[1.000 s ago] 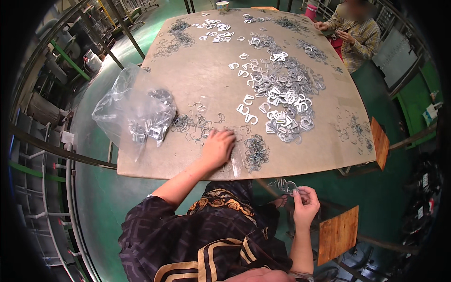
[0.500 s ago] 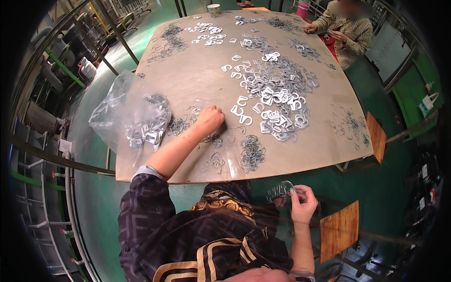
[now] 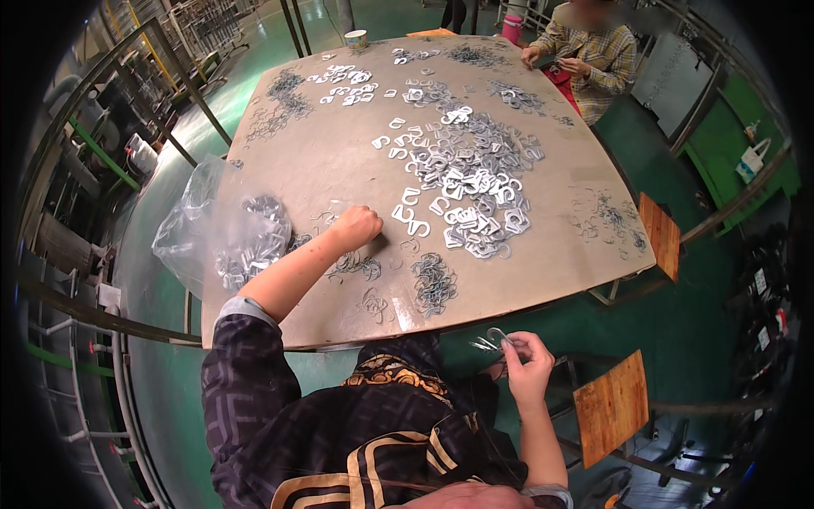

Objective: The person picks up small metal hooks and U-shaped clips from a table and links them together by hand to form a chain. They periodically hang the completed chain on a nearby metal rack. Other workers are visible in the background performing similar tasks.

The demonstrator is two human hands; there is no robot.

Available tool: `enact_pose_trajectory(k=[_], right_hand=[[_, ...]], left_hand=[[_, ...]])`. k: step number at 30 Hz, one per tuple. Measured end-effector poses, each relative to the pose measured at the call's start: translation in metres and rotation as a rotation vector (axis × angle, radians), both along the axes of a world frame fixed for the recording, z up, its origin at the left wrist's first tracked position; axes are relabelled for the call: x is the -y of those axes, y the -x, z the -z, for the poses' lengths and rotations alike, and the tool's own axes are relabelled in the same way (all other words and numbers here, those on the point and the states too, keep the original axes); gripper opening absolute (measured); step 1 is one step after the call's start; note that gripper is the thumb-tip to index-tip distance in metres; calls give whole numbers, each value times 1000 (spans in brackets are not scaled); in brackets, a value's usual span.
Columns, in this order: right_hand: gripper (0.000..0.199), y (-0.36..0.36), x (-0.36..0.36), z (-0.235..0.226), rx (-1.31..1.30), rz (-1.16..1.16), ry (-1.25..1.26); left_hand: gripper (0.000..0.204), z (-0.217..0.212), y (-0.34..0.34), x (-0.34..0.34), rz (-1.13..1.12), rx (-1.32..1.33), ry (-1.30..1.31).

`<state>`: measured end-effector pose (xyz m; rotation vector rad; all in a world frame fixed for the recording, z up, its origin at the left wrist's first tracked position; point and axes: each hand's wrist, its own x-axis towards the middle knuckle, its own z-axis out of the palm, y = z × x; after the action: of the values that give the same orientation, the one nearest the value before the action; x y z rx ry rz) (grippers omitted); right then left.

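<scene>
My left hand [image 3: 358, 227] rests on the table [image 3: 326, 153], fingers curled closed; what they hold, if anything, is hidden. Around it lie loose thin wire rings [image 3: 356, 267], with a denser heap of wire rings [image 3: 434, 284] to its right. Off the table's near edge, my right hand [image 3: 529, 363] pinches a curved metal hook [image 3: 497, 332] between thumb and fingers. Several thin shiny ends fan out to the left of that hook. Silver D-shaped metal pieces [image 3: 483, 187] form a large pile beyond my left hand, to the right.
A clear plastic bag [image 3: 191, 222] with silver pieces lies at the table's left edge. Smaller heaps of wire rings [image 3: 610, 222] are scattered about. A co-worker in a checked shirt [image 3: 612, 64] sits at the far right. Wooden stools [image 3: 612, 407] stand right of me.
The whole view has shifted, so the table sits further left and slightly lower. The metal bits at my right hand now fan out differently. My left hand stays at about the same table spot.
</scene>
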<state>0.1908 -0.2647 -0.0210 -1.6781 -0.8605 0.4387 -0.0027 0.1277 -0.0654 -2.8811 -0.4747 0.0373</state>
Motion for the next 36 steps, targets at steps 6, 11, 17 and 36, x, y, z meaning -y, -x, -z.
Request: enact_pose_trajectory(k=[6, 11, 17, 36], right_hand=[[12, -1, 3, -1, 64, 5, -10], [27, 4, 2, 1, 84, -2, 7], [39, 8, 3, -8, 116, -18, 19], [45, 14, 0, -4, 243, -87, 65]], left_hand=[[4, -31, -15, 25, -261, 309, 296], [10, -59, -41, 140, -138, 549, 1460], [10, -60, -65, 225, 112, 593, 1544], [9, -41, -75, 242, 75, 687, 1301]])
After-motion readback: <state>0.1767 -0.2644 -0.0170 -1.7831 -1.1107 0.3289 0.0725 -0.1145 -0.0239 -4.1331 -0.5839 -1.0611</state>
